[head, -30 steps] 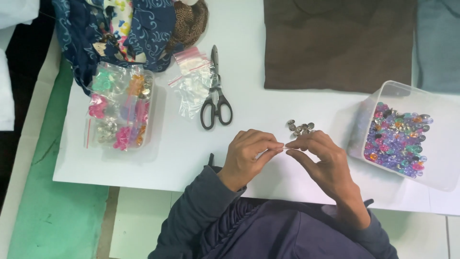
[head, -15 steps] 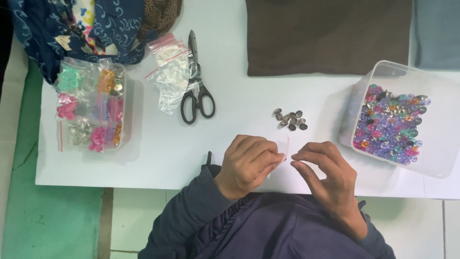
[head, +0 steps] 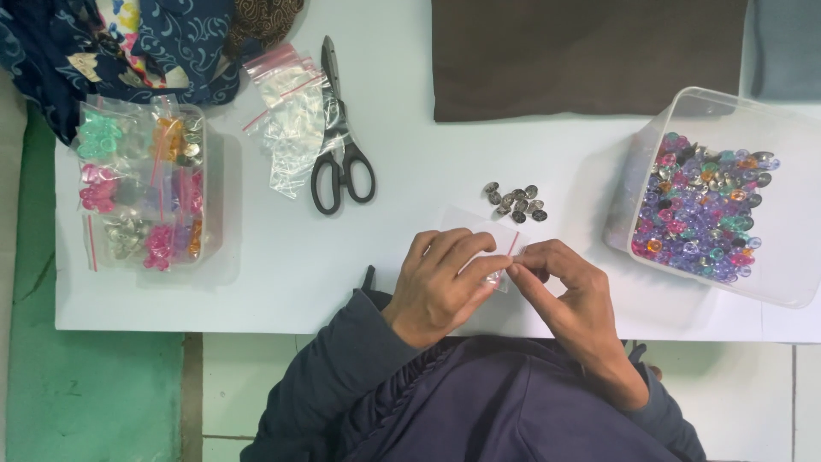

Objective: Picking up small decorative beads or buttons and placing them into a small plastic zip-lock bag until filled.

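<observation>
— While both hands meet at the table's (head: 282, 282) near edge, what step is this?

— Working the mouth of a small clear zip bag (head: 487, 235), as I judge it. The left hand (head: 440, 287) has its fingers curled shut around the bag's lower corner, and the right hand (head: 569, 295) pinches the red-striped seal strip between thumb and forefinger. The bag lies flat on the table, partly under the left hand.

— Is it open or sealed?

— Too small to tell. No filling shows through it.

— What does the next move call for?

— Probably a fine pull or press along that strip, each hand keeping its pinch. A little heap of grey metal beads (head: 516, 202) sits just beyond the bag, near at hand.

— And the packages around?

— At far left, a clear rectangular tub (head: 205, 248) holds bagged beads in green, pink, orange and silver. Beside it lie more empty zip bags (head: 291, 120) with red strips, touching black-handled scissors (head: 339, 150). At right, a larger clear box (head: 795, 214) holds loose purple, pink and green gems. Brown cloth (head: 590, 51) lies folded at the top, patterned blue fabric (head: 128, 38) at top left. No labels can be made out.
</observation>
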